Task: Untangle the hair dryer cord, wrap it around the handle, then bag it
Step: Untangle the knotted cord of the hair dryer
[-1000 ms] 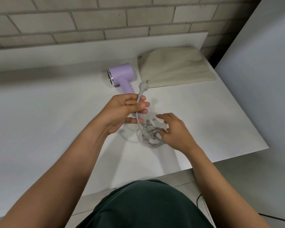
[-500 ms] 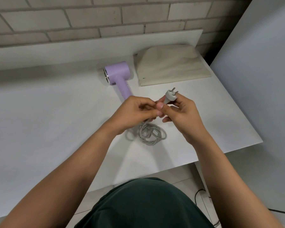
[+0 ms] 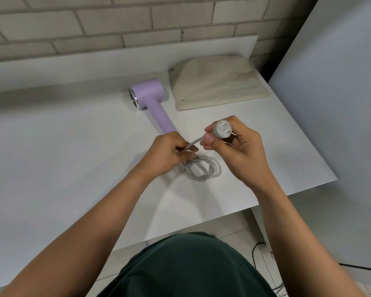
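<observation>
Separated now where they were pressed together half a second ago, the two hands have a short run of cord taut between them. The right hand [image 3: 240, 155] pinches the grey plug [image 3: 222, 130] between thumb and curled fingers, its prongs turned up toward the camera. The left hand [image 3: 167, 155], fingers curled, grips the cord [image 3: 201, 170] just past the end of the hair dryer's handle, and the rest of the cord lies in a loose tangled coil on the table [image 3: 51, 146] just below both hands. The lilac hair dryer [image 3: 147, 97] lies flat, handle pointing toward the hands. The beige bag [image 3: 214, 82] lies flat just right of the dryer's head, and a brick wall [image 3: 94, 18] rises behind the dryer.
</observation>
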